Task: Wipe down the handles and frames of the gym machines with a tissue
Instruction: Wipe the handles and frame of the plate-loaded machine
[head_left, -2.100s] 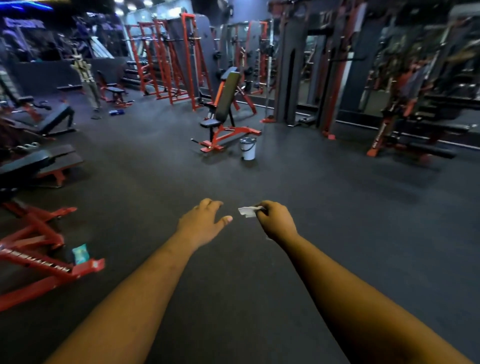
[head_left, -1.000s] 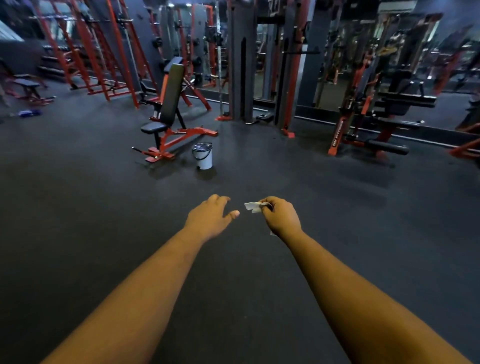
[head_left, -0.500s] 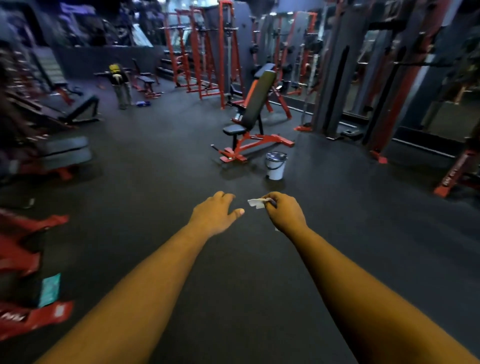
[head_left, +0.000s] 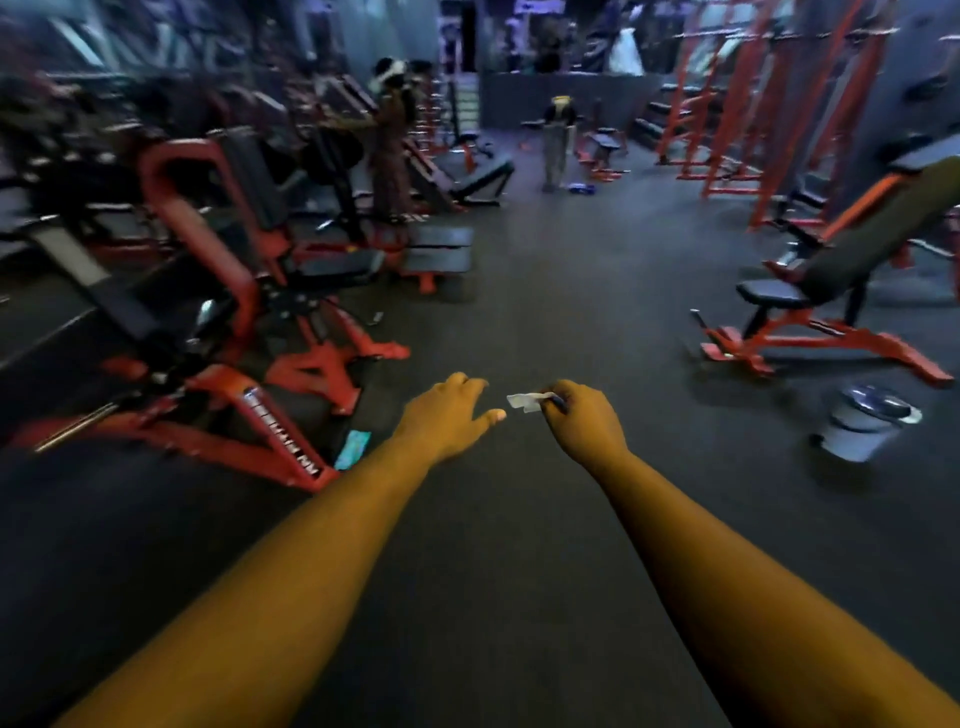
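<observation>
- Since half a second ago my view has swung left: the adjustable bench (head_left: 841, 291) and the white bucket (head_left: 865, 423) have slid from centre to the right edge, and the red machine frame (head_left: 270, 415) now fills the left side; both hands sit much as they did
- On the far left I see that red machine frame resting on the dark floor (head_left: 519, 545), with a teal packet (head_left: 353, 449) just beside its near foot
- My left hand (head_left: 447, 415) hovers over the floor, fingers loosely spread, thumb pointing right, holding nothing
- Just right of that thumb is the tissue (head_left: 527, 401), a small white scrap, apart from every machine
- My right hand (head_left: 584, 421) pinches the tissue between curled fingertips
- Two people stand blurred in the background
</observation>
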